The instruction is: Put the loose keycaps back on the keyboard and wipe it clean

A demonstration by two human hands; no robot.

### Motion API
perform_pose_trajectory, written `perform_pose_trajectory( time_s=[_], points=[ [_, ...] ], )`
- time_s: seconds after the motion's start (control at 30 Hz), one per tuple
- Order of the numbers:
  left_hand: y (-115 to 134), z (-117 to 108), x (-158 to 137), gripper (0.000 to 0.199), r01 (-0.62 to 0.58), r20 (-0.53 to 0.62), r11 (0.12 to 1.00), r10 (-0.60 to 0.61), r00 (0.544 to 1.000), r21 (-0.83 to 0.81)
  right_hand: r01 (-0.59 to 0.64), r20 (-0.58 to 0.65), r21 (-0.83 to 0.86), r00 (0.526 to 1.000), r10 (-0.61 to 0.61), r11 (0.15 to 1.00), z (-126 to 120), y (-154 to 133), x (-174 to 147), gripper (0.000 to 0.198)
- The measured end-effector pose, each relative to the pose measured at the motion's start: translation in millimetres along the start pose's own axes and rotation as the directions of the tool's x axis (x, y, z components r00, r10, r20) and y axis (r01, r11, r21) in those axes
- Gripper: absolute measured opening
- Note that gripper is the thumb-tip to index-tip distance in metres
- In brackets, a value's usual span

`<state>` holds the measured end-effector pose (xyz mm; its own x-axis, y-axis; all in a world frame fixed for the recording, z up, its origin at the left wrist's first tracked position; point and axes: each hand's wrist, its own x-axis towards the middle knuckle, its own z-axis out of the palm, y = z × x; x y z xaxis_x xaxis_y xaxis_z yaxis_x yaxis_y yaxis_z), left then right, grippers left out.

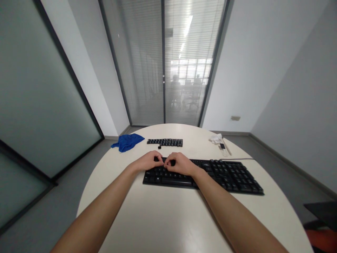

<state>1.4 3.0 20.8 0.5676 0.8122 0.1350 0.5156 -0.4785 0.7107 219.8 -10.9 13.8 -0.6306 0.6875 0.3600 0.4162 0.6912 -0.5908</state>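
A black keyboard (231,174) lies across the table, its keys facing up on the right side. My left hand (149,161) is over the keyboard's upper left part, thumb and fingers brought together. Close beside it, my right hand (181,164) is also pinched, its fingertips almost meeting those of the left. Whatever lies between the fingertips is too small or hidden to make out. Behind the hands, loose black keycaps (170,142) lie in neat rows. One single keycap (159,147) sits just in front of them.
A crumpled blue cloth (129,142) lies at the back left of the round white table (158,218). Toward the back right are a white cloth or tissue (216,138), a thin stick (226,147) and a small black-and-clear item (222,146). The keyboard's cable (237,159) runs rightward.
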Motion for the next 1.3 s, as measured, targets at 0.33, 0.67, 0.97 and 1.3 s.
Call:
perform_pose_trajectory(
  time_s=[0.33, 0.67, 0.97, 1.3],
  points=[
    [-28.0, 5.7, 12.2, 0.032, 0.031, -0.44, 0.984, 0.05, 0.897, 0.175, -0.065, -0.081, 0.045, 0.994, 0.069, 0.997, 2.0, -0.4, 0.3, 0.011],
    [-48.4, 3.5, 12.9, 0.05, -0.031, -0.29, 0.997, 0.01, 0.957, -0.068, -0.079, -0.065, 0.069, 0.994, 0.084, 0.994, 0.7, -4.2, -0.9, 0.014],
    [-46.4, 1.3, 6.2, 0.045, -0.063, -0.283, 0.993, 0.034, 0.958, -0.096, -0.096, -0.074, 0.051, 0.992, 0.099, 0.994, -0.8, -5.5, -2.1, 0.022],
    [-58.3, -2.3, 13.4, 0.029, 0.07, -0.367, 0.995, -0.093, 0.926, -0.076, -0.11, -0.073, 0.047, 0.991, 0.113, 0.993, -0.9, -4.7, -2.2, 0.027]
  ],
)
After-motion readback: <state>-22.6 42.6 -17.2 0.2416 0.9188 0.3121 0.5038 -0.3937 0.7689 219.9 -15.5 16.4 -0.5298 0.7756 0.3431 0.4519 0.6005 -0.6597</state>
